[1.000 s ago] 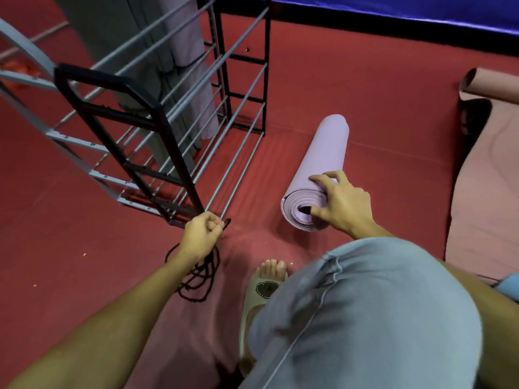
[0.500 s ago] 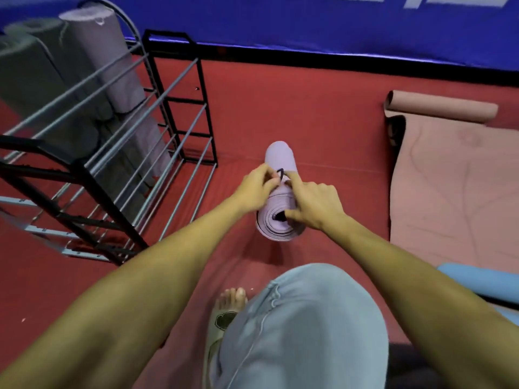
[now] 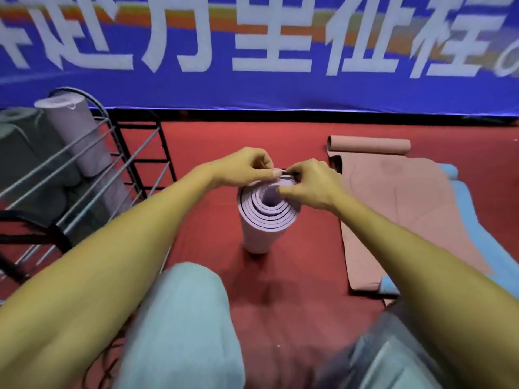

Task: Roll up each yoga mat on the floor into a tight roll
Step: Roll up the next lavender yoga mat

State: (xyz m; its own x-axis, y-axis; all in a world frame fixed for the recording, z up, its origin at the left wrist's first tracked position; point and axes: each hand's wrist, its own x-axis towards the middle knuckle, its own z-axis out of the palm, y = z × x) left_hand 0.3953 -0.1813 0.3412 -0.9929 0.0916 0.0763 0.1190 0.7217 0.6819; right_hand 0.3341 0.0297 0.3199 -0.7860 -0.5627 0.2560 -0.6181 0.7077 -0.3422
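Both hands [image 3: 247,169] [image 3: 309,186] atop spiral-ended lilac roll [image 3: 264,220]

Floor [image 3: 295,136]: red, smooth, runs back to the far wall. Faint sheen near the foreground.

Far wall covered by a blue banner [image 3: 252,88] with large white characters and an orange band behind their upper parts; right edge of the lettering blurred. A black strip [image 3: 280,116] runs along the banner's foot where it meets the floor.

Left side: a metal rack [image 3: 134,153], black end frame with grey horizontal rods, standing on the floor and tilted in the wide-angle view. A second dark frame part [image 3: 31,231] sits nearer the camera, blurred.

Light even, no hard shadows; source out of sight.
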